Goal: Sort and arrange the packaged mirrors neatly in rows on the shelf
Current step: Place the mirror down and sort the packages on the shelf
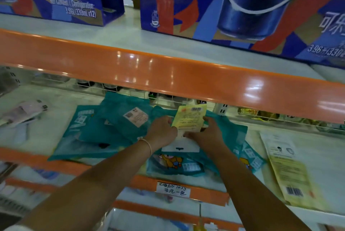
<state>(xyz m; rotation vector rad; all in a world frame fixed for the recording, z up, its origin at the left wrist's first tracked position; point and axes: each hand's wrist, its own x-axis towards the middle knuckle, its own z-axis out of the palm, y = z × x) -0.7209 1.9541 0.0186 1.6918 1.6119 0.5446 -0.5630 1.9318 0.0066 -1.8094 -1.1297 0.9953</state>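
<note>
Shop shelving here – orange-edged shelves (pixel 168 74), with big blue drink cartons (pixel 242 6) standing on the upper deck and the working shelf (pixel 56 115) below it, white and a bit dim under the overhang. A wire divider (pixel 130 92) runs along the far side of that shelf, with dark bottles just visible behind it.

Biggest thing on the working shelf is the loose heap of teal packets (pixel 115 124), overlapping at all angles in the middle, some printed side up, a couple with a cartoon figure at the near edge. To the right a yellow-and-white packet (pixel 291 171) lies flat on its own, barcode toward the near side. Far left there's a pale pinkish packet (pixel 24 111), well apart from the heap.

Both hands are on a yellow packet (pixel 189 119) held tilted up over the middle of the heap – left hand (pixel 162 128) pinching its left edge, right hand (pixel 209 130) gripping the right edge and the white header card below.

My guess: this one belongs with the yellow packet on the right, not the teal lot. I'd lift it straight clear so it doesn't drag the slippery teal ones, then lay it flat, same way round, squared to the shelf edge. A handwritten price label (pixel 172 189) sits on the near lip.
</note>
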